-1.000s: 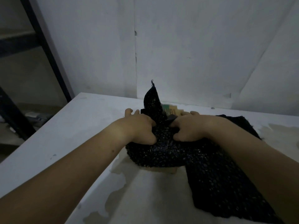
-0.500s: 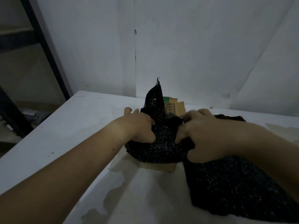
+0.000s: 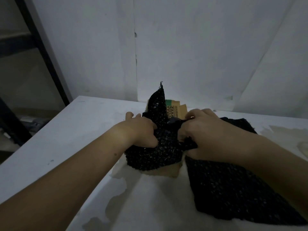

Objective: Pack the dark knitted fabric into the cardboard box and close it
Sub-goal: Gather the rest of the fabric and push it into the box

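Head view. The dark knitted fabric (image 3: 155,152) lies bunched over the mouth of the cardboard box (image 3: 168,171), heaped between and beneath my two sets of fingers. One pointed fold stands up just beyond the left fingertips (image 3: 131,115), and a long tail runs out from under the right palm toward me across the table (image 3: 83,130). Left hand (image 3: 140,130): fingers curled down into the heap, gripping it. Right hand (image 3: 203,132): fingers curled, pinching a gathered fold. A printed flap (image 3: 175,109) rises beyond the fingers, between the two hands. I judge the step in hand to be stuffing; the box is neither filled nor closed. The next move calls for drawing the tail in toward the fingers, pressing the peak below the rim, then clearing the flaps of knit.
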The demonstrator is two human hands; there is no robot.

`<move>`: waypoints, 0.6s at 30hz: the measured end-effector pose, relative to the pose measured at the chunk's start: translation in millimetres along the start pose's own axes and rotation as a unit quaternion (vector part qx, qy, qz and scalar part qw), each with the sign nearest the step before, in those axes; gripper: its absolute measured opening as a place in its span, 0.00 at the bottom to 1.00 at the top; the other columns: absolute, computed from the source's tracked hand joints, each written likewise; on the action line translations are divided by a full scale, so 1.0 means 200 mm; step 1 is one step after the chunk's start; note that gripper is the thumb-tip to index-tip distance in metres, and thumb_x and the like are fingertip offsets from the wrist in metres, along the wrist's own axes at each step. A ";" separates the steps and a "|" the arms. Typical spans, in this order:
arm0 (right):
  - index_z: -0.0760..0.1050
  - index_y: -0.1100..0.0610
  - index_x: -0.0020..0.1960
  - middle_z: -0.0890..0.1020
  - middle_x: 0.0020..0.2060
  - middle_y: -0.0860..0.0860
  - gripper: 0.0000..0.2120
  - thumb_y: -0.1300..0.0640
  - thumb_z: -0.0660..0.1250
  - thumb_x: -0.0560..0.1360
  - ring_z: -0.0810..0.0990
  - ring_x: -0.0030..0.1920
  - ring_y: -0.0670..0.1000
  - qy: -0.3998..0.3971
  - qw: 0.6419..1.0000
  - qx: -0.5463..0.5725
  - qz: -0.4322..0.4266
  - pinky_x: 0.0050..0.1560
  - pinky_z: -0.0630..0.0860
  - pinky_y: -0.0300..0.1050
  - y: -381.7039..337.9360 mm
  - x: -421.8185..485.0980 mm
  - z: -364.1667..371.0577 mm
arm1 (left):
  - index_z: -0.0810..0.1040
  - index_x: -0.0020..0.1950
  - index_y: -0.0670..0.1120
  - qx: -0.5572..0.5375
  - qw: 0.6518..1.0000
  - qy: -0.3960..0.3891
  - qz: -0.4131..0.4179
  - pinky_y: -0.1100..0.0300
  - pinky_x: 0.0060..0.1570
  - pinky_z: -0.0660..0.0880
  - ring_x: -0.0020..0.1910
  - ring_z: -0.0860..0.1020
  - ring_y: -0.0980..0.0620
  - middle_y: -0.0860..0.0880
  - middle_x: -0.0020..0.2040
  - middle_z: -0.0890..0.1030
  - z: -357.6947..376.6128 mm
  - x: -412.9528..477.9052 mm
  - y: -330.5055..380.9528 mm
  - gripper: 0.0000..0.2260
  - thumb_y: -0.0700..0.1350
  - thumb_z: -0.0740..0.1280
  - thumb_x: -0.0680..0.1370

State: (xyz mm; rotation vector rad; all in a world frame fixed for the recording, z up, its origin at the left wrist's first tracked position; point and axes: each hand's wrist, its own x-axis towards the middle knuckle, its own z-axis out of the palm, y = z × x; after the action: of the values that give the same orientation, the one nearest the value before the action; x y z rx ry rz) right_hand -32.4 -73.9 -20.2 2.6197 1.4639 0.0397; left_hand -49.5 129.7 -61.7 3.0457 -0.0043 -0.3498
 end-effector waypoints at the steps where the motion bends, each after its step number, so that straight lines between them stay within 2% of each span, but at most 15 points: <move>1: 0.75 0.45 0.44 0.80 0.46 0.41 0.05 0.45 0.66 0.71 0.67 0.64 0.52 -0.003 1.000 0.001 0.001 0.66 0.63 0.53 0.00 -0.01 0.00 | 0.71 0.48 0.58 -0.001 1.000 0.002 0.002 0.48 0.68 0.50 0.67 0.67 0.47 0.50 0.51 0.75 0.00 0.00 0.00 0.06 0.50 0.62 0.72; 4: 0.72 0.49 0.40 0.79 0.47 0.46 0.05 0.49 0.63 0.74 0.64 0.68 0.56 -0.083 0.996 -0.008 0.010 0.69 0.58 0.56 0.00 -0.01 0.01 | 0.70 0.43 0.58 -0.002 1.000 0.010 0.005 0.48 0.68 0.49 0.68 0.66 0.47 0.51 0.49 0.73 0.01 0.02 -0.01 0.03 0.50 0.62 0.72; 7: 0.73 0.52 0.43 0.77 0.56 0.51 0.03 0.53 0.62 0.73 0.50 0.77 0.60 -0.162 0.986 -0.012 0.031 0.74 0.42 0.63 -0.02 0.05 0.08 | 0.69 0.37 0.57 -0.006 1.000 0.015 0.005 0.48 0.68 0.49 0.67 0.67 0.47 0.52 0.48 0.73 0.04 0.02 -0.02 0.04 0.51 0.63 0.71; 8: 0.73 0.52 0.44 0.77 0.57 0.53 0.02 0.54 0.63 0.72 0.45 0.78 0.61 -0.174 0.984 -0.018 0.032 0.74 0.36 0.65 -0.04 0.08 0.10 | 0.71 0.38 0.56 -0.009 1.000 0.022 0.009 0.48 0.68 0.49 0.65 0.68 0.48 0.52 0.48 0.74 0.04 0.02 -0.03 0.02 0.51 0.62 0.70; 10: 0.74 0.54 0.45 0.77 0.57 0.56 0.05 0.54 0.64 0.72 0.39 0.78 0.62 -0.182 0.982 -0.026 0.034 0.72 0.31 0.67 -0.07 0.11 0.14 | 0.75 0.42 0.55 -0.014 1.000 0.026 0.009 0.48 0.66 0.50 0.61 0.69 0.49 0.52 0.49 0.76 0.05 0.02 -0.03 0.05 0.52 0.62 0.69; 12: 0.73 0.55 0.42 0.77 0.53 0.56 0.06 0.52 0.65 0.72 0.39 0.78 0.63 -0.173 0.984 -0.016 0.037 0.72 0.31 0.67 -0.07 0.12 0.14 | 0.75 0.42 0.54 -0.020 0.999 0.031 0.010 0.49 0.66 0.51 0.59 0.69 0.49 0.52 0.48 0.76 0.04 0.02 -0.03 0.05 0.51 0.62 0.69; 14: 0.69 0.52 0.37 0.75 0.44 0.51 0.09 0.49 0.64 0.72 0.44 0.78 0.62 -0.164 0.986 0.004 0.029 0.73 0.34 0.66 -0.06 0.10 0.13 | 0.76 0.43 0.53 -0.016 0.999 0.033 0.008 0.49 0.66 0.51 0.59 0.69 0.49 0.52 0.48 0.76 0.04 0.01 -0.02 0.05 0.50 0.62 0.70; 16: 0.72 0.51 0.38 0.75 0.40 0.47 0.10 0.46 0.63 0.73 0.58 0.73 0.56 -0.117 0.992 0.038 0.007 0.75 0.44 0.62 -0.05 0.06 0.11 | 0.75 0.44 0.53 -0.008 0.999 0.031 0.007 0.48 0.67 0.50 0.63 0.69 0.48 0.51 0.50 0.77 0.04 0.02 -0.02 0.04 0.50 0.62 0.71; 17: 0.75 0.49 0.41 0.77 0.41 0.45 0.08 0.46 0.63 0.73 0.64 0.67 0.51 -0.068 0.996 0.048 -0.002 0.74 0.51 0.59 -0.03 0.04 0.10 | 0.75 0.44 0.54 -0.008 0.999 0.031 0.006 0.48 0.67 0.50 0.65 0.68 0.47 0.51 0.51 0.77 0.04 0.02 -0.02 0.04 0.50 0.62 0.71; 18: 0.78 0.46 0.45 0.79 0.44 0.43 0.08 0.45 0.63 0.73 0.67 0.62 0.48 -0.026 0.998 0.054 -0.005 0.72 0.57 0.54 -0.02 0.02 0.09 | 0.75 0.44 0.55 -0.011 0.999 0.030 0.003 0.48 0.67 0.50 0.66 0.68 0.47 0.52 0.49 0.76 0.04 0.02 -0.03 0.05 0.50 0.62 0.71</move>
State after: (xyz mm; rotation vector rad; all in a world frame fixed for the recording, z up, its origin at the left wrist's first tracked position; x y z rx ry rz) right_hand -31.5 -69.8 -39.2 2.6741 1.5024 -0.1112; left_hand -48.0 134.5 -71.5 3.0320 -0.0061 -0.2554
